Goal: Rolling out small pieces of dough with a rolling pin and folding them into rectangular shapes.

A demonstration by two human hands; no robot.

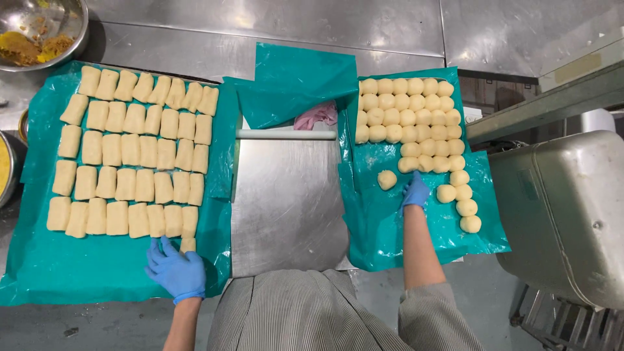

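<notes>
Left hand [175, 270] in a blue glove, laid flat and fingers spread on the green plastic sheet [84, 273] at the left, fingertips just under the lowest row of folded dough pieces [133, 153] and right beside the last small piece [188, 245] at the row's end; nothing pinched or gripped. Folded pieces pale, oblong, set in five rough rows across that sheet, top row slanted. Right hand [415, 192], also blue-gloved, stretched out over the second green sheet [390, 240] at the right, fingers drawn together and pointing down toward the plastic, close to a single dough ball [387, 179] lying apart from the rest; impossible to tell whether anything sits under the fingertips. Round dough balls [409, 117] packed in tidy rows at the upper part of that sheet, a curved line of a few more trailing down the right edge. Between the sheets, a bare steel board [286, 201] with a white rolling pin [286, 134] across its far end, a pink crumpled cloth [316, 117] just behind it under a folded flap of green plastic. Metal bowl [39, 32] with yellow filling at top left; large steel tub [565, 208] at the right. Striped grey garment [312, 312] at bottom centre.
</notes>
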